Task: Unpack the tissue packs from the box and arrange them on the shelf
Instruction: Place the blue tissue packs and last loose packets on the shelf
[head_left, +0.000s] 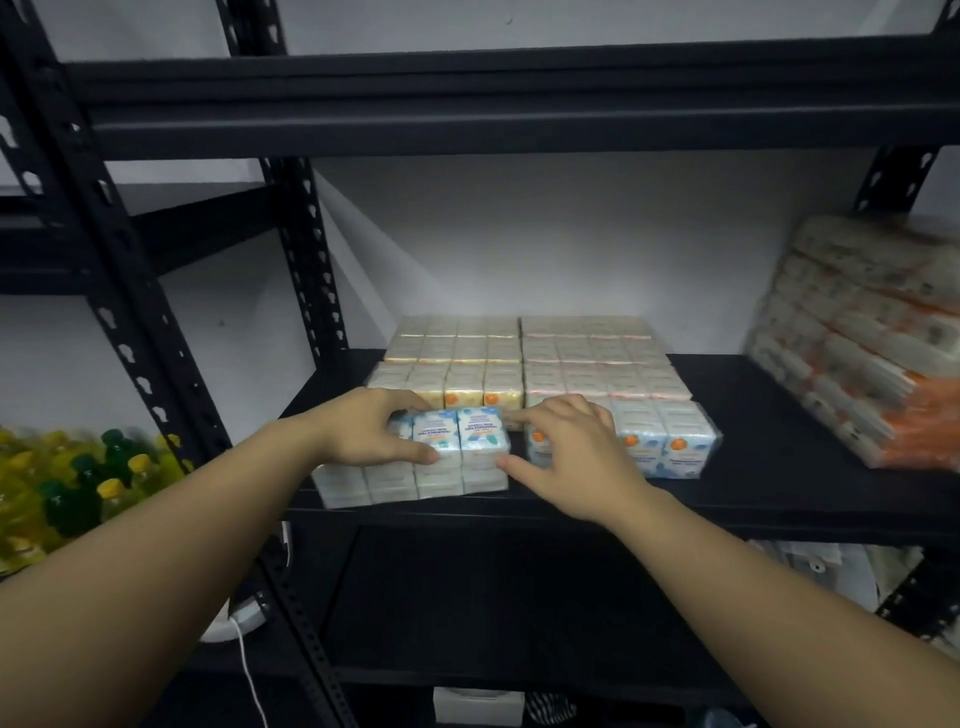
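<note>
- To your left, on a neighbouring shelf level, bottles of yellow liquid with green and yellow caps, packed close together and blurred.
- Low on your left, a white cable hanging down past the black upright, with a white rounded object just above it, only partly visible.
- Behind the rack, a plain pale wall.
- Below you, near the bottom edge, a small white box beside something striped black and white; you cannot tell what either is.
</note>
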